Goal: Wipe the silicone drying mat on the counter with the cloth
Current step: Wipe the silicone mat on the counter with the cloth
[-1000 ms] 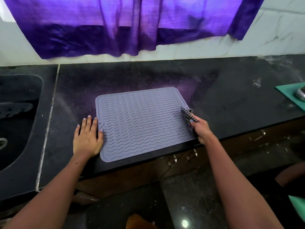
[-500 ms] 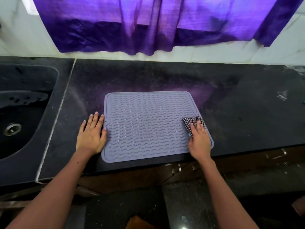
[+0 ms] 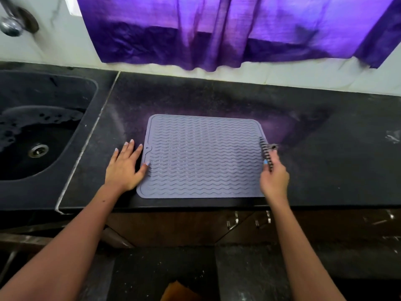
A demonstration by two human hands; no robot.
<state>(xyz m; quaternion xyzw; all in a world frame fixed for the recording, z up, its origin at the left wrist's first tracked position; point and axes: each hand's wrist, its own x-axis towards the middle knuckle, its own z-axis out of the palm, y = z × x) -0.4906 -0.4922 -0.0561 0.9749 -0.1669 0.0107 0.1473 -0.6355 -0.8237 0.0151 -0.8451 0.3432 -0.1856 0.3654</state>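
Note:
A grey silicone drying mat [image 3: 204,155] with wavy ridges lies flat on the black counter [image 3: 325,137], near its front edge. My left hand [image 3: 125,166] rests flat on the counter beside the mat's left edge, fingers straight, thumb touching the mat. My right hand [image 3: 274,177] grips a small black-and-white checked cloth [image 3: 266,152] at the mat's right edge. The cloth sticks up from my fingers and looks bunched.
A dark sink [image 3: 41,131] with a metal drain is set into the counter at the left, a tap [image 3: 10,22] above it. A purple curtain [image 3: 217,31] hangs over the white back wall. Cabinet handles [image 3: 249,220] show below the counter's front edge.
My right hand has turned and lifted the cloth from lying on the mat's right part to standing at its right edge. My left hand stays put. The view has shifted towards the sink.

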